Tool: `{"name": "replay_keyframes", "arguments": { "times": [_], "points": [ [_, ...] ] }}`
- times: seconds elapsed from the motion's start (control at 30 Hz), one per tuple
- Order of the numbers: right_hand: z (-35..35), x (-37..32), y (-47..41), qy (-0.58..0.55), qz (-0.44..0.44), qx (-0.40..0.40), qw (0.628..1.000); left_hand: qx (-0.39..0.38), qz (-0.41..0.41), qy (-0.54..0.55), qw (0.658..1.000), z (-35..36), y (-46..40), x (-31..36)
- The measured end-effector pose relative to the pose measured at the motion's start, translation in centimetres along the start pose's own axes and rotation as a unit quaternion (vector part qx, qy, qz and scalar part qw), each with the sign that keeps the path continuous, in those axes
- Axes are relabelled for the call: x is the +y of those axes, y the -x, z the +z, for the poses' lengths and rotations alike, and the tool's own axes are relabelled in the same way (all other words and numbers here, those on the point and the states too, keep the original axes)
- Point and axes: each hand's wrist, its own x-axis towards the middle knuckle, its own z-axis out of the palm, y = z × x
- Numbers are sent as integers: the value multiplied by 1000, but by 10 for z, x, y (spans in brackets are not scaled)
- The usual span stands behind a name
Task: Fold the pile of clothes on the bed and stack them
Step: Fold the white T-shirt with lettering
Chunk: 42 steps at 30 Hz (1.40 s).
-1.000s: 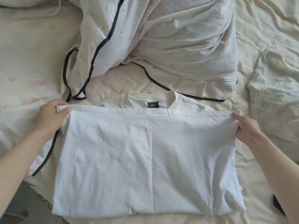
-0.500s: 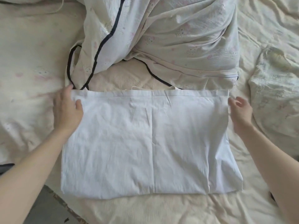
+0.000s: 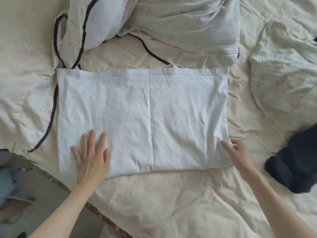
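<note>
- My left hand (image 3: 91, 155) lies flat, fingers straight, pressing the folded white shirt (image 3: 142, 117) on the bed (image 3: 154, 200); pressing unevenly could crease it.
- My right hand (image 3: 237, 154) pinches the shirt's near right corner; tugging may undo the fold.

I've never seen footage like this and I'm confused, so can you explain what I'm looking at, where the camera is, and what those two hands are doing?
The camera sits on a person's head, looking down at their own arms over a bed. A folded white cotton T-shirt lies flat on the cream bedsheet. The left hand rests flat on the shirt's near left part, fingers straight. The right hand is at the shirt's near right corner; whether it grips the cloth is unclear. A rumpled pale duvet with dark piping lies behind, and a dark navy garment to the right.
</note>
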Motion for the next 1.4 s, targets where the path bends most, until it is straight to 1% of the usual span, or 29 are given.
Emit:
{"name": "replay_keyframes", "arguments": {
  "times": [0.07, 0.13, 0.23, 0.33, 0.4, 0.5, 0.57, 0.6, 0.67, 0.7, 0.77, 0.8, 0.87, 0.9, 0.93, 0.97, 1.0, 1.07, 1.1, 1.17, 1.2, 1.27, 1.33, 1.4],
  "points": [
    [-9, 6, 0, -61, 3, -23, 998, -25, -23, 0, 999, 3, 6, -1],
    [-20, 13, -4, -55, 4, -25, 998, -52, -38, -2, 998, 4, 7, -2],
    [-30, 24, -12, 36, 0, -22, 999, -75, -41, -7, 996, 1, 5, -4],
    [-31, 27, -16, 128, -39, -9, 991, -93, -38, -17, 995, -3, 3, -9],
    [-31, 30, -18, 201, -78, 8, 976, -105, -30, -25, 994, -5, 2, -13],
    [-31, 35, -19, 307, -126, 14, 943, -105, -18, -29, 994, -6, 1, -16],
    [-30, 38, -20, 324, -128, 15, 937, -97, -13, -30, 995, -6, 2, -16],
    [-28, 36, -19, 315, -117, 20, 942, -93, -11, -30, 995, -6, 3, -15],
    [-22, 27, -13, 282, -100, 56, 953, -81, -16, -22, 996, -6, 7, -14],
    [-19, 22, -7, 278, -111, 88, 950, -73, -23, -15, 997, -6, 11, -15],
    [-9, 13, 7, 293, -184, 147, 927, -58, -42, -1, 997, -4, 18, -17],
    [-2, 9, 16, 301, -240, 155, 910, -54, -50, 8, 997, -3, 23, -20],
    [12, 10, 31, 326, -364, 131, 863, -53, -62, 19, 996, -1, 33, -28],
    [18, 14, 36, 340, -409, 108, 840, -55, -73, 20, 996, 0, 39, -33],
    [21, 20, 39, 350, -431, 83, 828, -59, -88, 18, 994, 0, 44, -40],
    [21, 27, 40, 356, -427, 60, 829, -63, -105, 18, 992, 0, 50, -47],
    [20, 33, 40, 360, -404, 42, 840, -66, -122, 22, 990, -1, 54, -54],
    [14, 43, 39, 371, -329, 19, 868, -67, -149, 61, 985, -2, 61, -66],
    [11, 46, 37, 381, -286, 11, 879, -63, -160, 103, 980, -3, 63, -68],
    [11, 47, 36, 403, -224, 10, 887, -42, -190, 214, 957, -3, 64, -70],
    [15, 44, 38, 410, -208, 16, 888, -26, -214, 262, 941, -4, 64, -70],
    [30, 36, 50, 417, -197, 26, 887, 5, -285, 322, 903, -4, 64, -68],
    [50, 28, 69, 422, -232, 28, 876, 20, -352, 392, 850, -6, 59, -68],
    [73, 23, 91, 420, -288, 12, 861, 22, -380, 494, 782, -10, 53, -70]
  ]
}}
